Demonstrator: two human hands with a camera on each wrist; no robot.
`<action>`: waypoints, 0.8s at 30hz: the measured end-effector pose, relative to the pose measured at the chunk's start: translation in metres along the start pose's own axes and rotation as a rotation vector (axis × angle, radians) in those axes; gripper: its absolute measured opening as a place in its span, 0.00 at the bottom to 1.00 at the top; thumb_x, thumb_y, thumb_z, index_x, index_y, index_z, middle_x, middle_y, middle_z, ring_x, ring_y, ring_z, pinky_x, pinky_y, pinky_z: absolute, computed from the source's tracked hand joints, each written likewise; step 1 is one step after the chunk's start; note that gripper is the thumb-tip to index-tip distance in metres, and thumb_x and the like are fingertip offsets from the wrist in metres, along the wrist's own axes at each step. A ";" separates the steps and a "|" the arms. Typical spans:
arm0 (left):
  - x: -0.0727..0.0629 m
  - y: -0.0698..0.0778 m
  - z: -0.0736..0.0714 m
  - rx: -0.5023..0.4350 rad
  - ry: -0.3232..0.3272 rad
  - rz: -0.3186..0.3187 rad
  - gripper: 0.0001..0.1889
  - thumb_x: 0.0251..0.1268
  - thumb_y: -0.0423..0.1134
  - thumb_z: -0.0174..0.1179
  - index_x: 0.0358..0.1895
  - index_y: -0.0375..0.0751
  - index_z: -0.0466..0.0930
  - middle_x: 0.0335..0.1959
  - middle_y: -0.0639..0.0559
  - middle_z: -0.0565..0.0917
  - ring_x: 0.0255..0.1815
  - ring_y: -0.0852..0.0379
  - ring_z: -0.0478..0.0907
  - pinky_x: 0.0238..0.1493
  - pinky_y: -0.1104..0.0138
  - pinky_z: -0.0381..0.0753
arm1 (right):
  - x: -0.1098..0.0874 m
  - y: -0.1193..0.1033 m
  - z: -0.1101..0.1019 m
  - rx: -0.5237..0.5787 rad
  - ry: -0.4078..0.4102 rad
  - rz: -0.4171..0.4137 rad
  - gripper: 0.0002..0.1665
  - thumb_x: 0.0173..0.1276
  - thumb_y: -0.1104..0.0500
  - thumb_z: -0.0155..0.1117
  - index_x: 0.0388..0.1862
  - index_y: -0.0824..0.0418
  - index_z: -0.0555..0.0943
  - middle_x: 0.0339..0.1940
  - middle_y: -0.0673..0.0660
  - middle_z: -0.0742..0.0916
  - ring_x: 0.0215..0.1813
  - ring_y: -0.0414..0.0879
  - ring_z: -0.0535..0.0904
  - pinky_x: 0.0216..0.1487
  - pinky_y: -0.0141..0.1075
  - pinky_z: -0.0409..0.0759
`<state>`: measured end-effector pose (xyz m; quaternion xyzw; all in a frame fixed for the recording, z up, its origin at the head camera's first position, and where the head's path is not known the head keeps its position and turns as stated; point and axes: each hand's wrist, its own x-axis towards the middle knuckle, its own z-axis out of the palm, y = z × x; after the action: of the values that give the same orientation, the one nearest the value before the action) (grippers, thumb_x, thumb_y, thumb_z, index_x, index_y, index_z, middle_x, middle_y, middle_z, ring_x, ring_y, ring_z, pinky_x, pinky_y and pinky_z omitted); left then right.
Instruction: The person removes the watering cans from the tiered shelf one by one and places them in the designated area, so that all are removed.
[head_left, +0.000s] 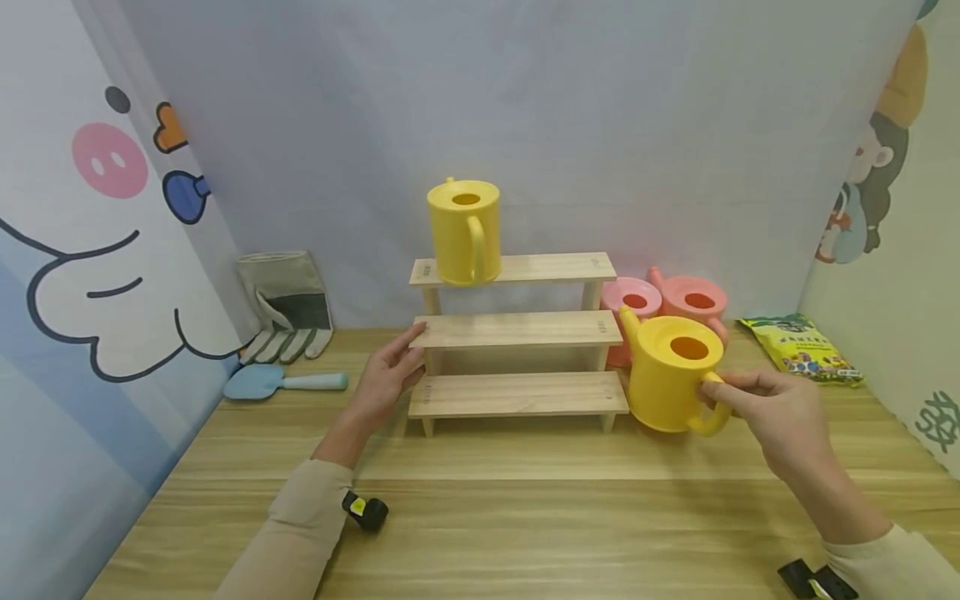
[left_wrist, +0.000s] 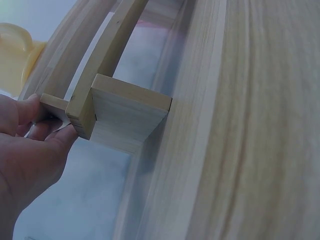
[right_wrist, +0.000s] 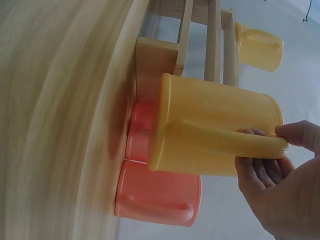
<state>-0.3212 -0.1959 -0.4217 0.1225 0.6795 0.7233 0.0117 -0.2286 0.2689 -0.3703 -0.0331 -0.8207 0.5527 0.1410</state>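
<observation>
My right hand (head_left: 787, 417) grips a yellow watering can (head_left: 667, 392) by its handle, thumb on top and fingers curled beneath. The can is upright, spout to the back left, lifted off the table beside the stand's right end. At the left end of a three-step wooden stand (head_left: 517, 329), my left hand (head_left: 386, 379) holds the middle step, with thumb and fingers around its end in the left wrist view. A second yellow watering can (head_left: 465, 237) stands on the top step, toward its left end, handle facing me.
Two pink watering cans (head_left: 693, 293) stand behind the held can, partly hidden by it. A yellow-green packet (head_left: 802, 348) lies at the right by the wall. To the left are a blue trowel (head_left: 281, 382) and a pair of gloves (head_left: 288, 304) leaning on the back wall.
</observation>
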 end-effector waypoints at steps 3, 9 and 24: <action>0.000 0.000 0.000 0.001 0.000 0.000 0.27 0.81 0.33 0.47 0.78 0.37 0.56 0.52 0.42 0.69 0.74 0.47 0.58 0.70 0.52 0.65 | 0.000 0.001 0.001 0.015 -0.007 0.017 0.05 0.62 0.58 0.76 0.31 0.58 0.90 0.27 0.36 0.88 0.35 0.32 0.81 0.34 0.26 0.83; 0.001 0.000 0.001 -0.010 0.004 -0.001 0.27 0.81 0.32 0.47 0.78 0.37 0.56 0.45 0.47 0.70 0.72 0.47 0.60 0.70 0.52 0.65 | 0.002 0.004 0.003 0.026 -0.029 0.026 0.03 0.62 0.60 0.76 0.30 0.58 0.90 0.26 0.36 0.87 0.34 0.32 0.81 0.35 0.26 0.83; 0.001 -0.001 -0.001 0.003 0.000 0.004 0.27 0.81 0.33 0.48 0.78 0.37 0.56 0.43 0.49 0.71 0.72 0.45 0.61 0.70 0.51 0.65 | 0.004 0.007 0.005 -0.015 -0.177 0.106 0.13 0.65 0.61 0.74 0.37 0.72 0.85 0.34 0.50 0.88 0.37 0.34 0.82 0.39 0.29 0.85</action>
<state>-0.3226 -0.1964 -0.4230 0.1239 0.6803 0.7223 0.0099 -0.2343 0.2677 -0.3777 -0.0287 -0.8311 0.5541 0.0381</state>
